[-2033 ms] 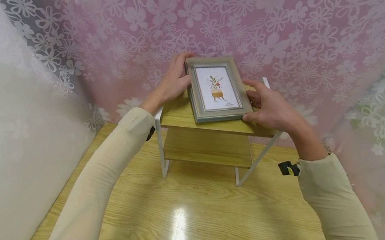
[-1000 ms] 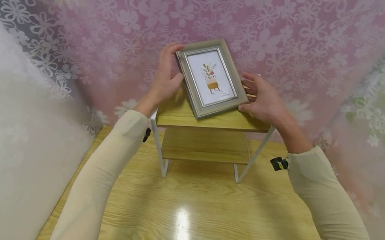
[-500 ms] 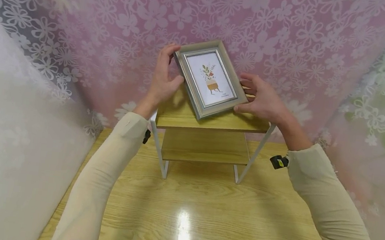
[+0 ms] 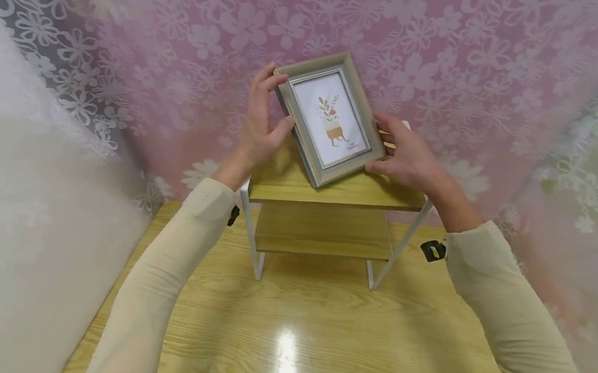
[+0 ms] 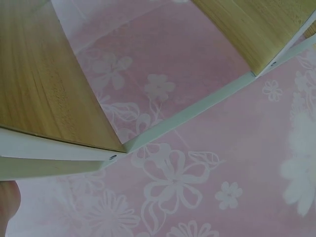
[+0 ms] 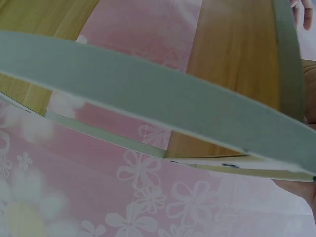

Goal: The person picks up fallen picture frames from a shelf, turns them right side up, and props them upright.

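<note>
A picture frame [image 4: 330,119] with a broad silvery-beige border and a drawing of a potted plant leans back, turned askew, over the top board of a small two-tier shelf table [image 4: 277,187]. Its lowest corner is at the board's front. My left hand [image 4: 263,124] holds its left side, fingers at the upper left corner and thumb on the left edge. Lower down on the opposite side, my right hand [image 4: 410,153] grips the right edge near the bottom corner, thumb in front. Fingertips of the right hand are partly hidden behind the frame. The wrist views show mostly the table's boards and pale metal side bars.
A pink wall [image 4: 200,77] with white flowers rises right behind the table. Pale curtain-like panels [image 4: 42,200] flank both sides. The lower shelf board [image 4: 324,232] sits above a shiny wood-patterned floor [image 4: 348,340].
The frame, lying flatter two seconds ago, has its top raised and is turned further askew. My left hand has risen with the upper corner, and its fingers have shifted slightly over the border.
</note>
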`<state>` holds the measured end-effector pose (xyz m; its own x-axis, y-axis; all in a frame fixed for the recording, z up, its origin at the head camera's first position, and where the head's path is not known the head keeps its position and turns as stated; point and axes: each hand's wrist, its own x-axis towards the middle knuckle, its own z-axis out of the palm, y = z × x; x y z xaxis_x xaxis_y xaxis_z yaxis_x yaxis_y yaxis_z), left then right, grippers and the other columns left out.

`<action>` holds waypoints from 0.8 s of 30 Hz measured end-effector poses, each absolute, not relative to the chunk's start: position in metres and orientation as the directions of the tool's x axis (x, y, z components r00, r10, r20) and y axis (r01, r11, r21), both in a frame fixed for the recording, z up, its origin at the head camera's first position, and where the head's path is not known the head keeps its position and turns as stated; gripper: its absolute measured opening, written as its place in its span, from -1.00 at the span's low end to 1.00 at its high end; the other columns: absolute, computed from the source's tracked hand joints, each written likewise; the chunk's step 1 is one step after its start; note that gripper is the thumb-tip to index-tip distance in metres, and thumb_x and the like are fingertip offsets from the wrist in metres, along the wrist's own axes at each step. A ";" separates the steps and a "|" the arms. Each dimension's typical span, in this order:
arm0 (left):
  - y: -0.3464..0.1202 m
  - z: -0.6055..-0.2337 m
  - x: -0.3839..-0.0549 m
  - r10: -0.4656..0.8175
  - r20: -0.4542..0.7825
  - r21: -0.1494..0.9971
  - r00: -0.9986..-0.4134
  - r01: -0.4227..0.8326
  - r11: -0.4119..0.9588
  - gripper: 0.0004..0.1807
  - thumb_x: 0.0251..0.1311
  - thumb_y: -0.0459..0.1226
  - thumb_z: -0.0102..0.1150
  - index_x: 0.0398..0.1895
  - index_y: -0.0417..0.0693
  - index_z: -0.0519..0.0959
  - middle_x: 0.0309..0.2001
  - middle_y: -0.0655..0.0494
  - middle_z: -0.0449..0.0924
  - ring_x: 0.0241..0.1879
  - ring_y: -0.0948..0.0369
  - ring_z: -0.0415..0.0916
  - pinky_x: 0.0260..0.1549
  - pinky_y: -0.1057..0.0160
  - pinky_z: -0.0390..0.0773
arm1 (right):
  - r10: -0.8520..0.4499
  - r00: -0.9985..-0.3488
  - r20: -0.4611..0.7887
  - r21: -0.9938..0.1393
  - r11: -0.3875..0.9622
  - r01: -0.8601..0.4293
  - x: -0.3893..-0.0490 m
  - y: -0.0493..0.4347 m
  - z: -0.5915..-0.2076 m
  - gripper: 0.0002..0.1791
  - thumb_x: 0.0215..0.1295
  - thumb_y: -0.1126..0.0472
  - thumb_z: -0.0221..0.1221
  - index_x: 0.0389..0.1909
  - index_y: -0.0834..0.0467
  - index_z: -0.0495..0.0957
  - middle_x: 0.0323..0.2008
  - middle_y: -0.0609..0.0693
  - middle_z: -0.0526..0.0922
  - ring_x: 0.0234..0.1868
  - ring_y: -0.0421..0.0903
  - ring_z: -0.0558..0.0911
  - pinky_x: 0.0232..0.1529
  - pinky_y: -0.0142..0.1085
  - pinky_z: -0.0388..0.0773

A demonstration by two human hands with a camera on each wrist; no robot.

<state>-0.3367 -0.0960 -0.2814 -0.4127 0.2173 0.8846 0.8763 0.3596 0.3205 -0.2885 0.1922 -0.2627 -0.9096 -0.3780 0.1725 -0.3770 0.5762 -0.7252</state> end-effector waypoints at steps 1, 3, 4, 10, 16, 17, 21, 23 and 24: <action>-0.094 -0.282 -0.337 0.217 0.895 0.303 -0.390 0.888 0.347 -0.34 0.03 -0.37 0.06 0.29 -0.36 0.24 0.40 -0.45 0.04 0.49 -0.02 -0.02 0.48 0.14 -0.02 | -0.376 -0.910 0.175 -0.728 0.573 -0.377 -0.289 0.194 -0.264 0.06 0.14 0.46 0.34 0.57 0.18 -0.08 0.48 0.26 0.16 0.46 0.20 0.23 0.40 0.05 0.25; -0.092 -0.283 -0.338 0.206 0.911 0.283 -0.358 0.904 0.319 -0.33 0.01 -0.38 0.07 0.28 -0.38 0.23 0.38 -0.48 0.05 0.46 -0.13 0.01 0.47 0.14 0.02 | -0.373 -0.911 0.175 -0.734 0.567 -0.374 -0.289 0.196 -0.265 0.06 0.15 0.46 0.33 0.57 0.18 -0.10 0.48 0.27 0.16 0.47 0.19 0.22 0.41 0.04 0.23; -0.090 -0.282 -0.337 0.201 0.915 0.280 -0.349 0.910 0.306 -0.32 0.00 -0.40 0.07 0.27 -0.40 0.22 0.38 -0.49 0.04 0.45 -0.18 0.01 0.47 0.14 0.03 | -0.373 -0.911 0.176 -0.739 0.561 -0.373 -0.289 0.197 -0.266 0.07 0.15 0.47 0.33 0.57 0.18 -0.11 0.47 0.27 0.16 0.47 0.18 0.22 0.41 0.03 0.23; -0.089 -0.272 -0.322 0.187 0.908 0.335 -0.374 0.918 0.210 -0.29 -0.05 -0.61 0.05 0.26 -0.58 0.13 0.37 -0.56 0.00 0.44 -0.38 -0.13 0.47 0.07 0.05 | -0.365 -0.911 0.190 -0.759 0.535 -0.372 -0.293 0.193 -0.267 0.07 0.12 0.48 0.34 0.56 0.22 -0.09 0.43 0.29 0.24 0.45 0.15 0.26 0.41 -0.01 0.26; -0.097 -0.261 -0.313 0.239 0.863 0.388 -0.444 0.888 0.248 -0.27 0.01 -0.55 0.17 0.31 -0.50 0.15 0.41 -0.50 0.01 -0.02 -0.24 0.47 -0.02 -0.05 0.49 | -0.345 -0.917 0.203 -0.757 0.538 -0.370 -0.294 0.190 -0.268 0.06 0.10 0.46 0.36 0.55 0.21 -0.04 0.41 0.27 0.26 0.42 0.18 0.30 0.39 -0.02 0.29; -0.098 -0.260 -0.314 0.254 0.849 0.402 -0.463 0.878 0.259 -0.26 0.04 -0.53 0.19 0.33 -0.45 0.16 0.43 -0.46 0.00 -0.13 -0.17 0.50 -0.11 -0.02 0.52 | -0.337 -0.919 0.203 -0.754 0.545 -0.366 -0.294 0.191 -0.268 0.05 0.09 0.47 0.36 0.55 0.21 -0.03 0.41 0.27 0.27 0.41 0.19 0.31 0.38 -0.02 0.30; -0.100 -0.259 -0.316 0.300 0.790 0.471 -0.535 0.842 0.262 -0.22 0.11 -0.48 0.23 0.42 -0.28 0.15 0.50 -0.30 -0.06 -0.28 0.03 0.51 -0.26 0.22 0.59 | -0.315 -0.928 0.200 -0.739 0.574 -0.354 -0.292 0.193 -0.268 0.06 0.09 0.46 0.36 0.55 0.21 -0.04 0.41 0.26 0.27 0.38 0.21 0.35 0.36 -0.01 0.34; -0.100 -0.258 -0.314 0.307 0.779 0.490 -0.547 0.836 0.248 -0.22 0.12 -0.50 0.22 0.43 -0.24 0.15 0.51 -0.26 -0.09 -0.28 0.08 0.51 -0.28 0.30 0.61 | -0.315 -0.928 0.197 -0.730 0.585 -0.354 -0.292 0.194 -0.268 0.06 0.10 0.45 0.36 0.56 0.21 -0.04 0.42 0.25 0.26 0.37 0.21 0.36 0.34 -0.01 0.36; -0.100 -0.257 -0.313 0.309 0.777 0.493 -0.548 0.835 0.244 -0.22 0.13 -0.50 0.21 0.43 -0.23 0.15 0.51 -0.26 -0.09 -0.29 0.08 0.51 -0.29 0.32 0.62 | -0.317 -0.928 0.197 -0.723 0.592 -0.356 -0.291 0.194 -0.267 0.06 0.11 0.44 0.36 0.56 0.21 -0.05 0.43 0.24 0.26 0.36 0.21 0.37 0.34 -0.01 0.37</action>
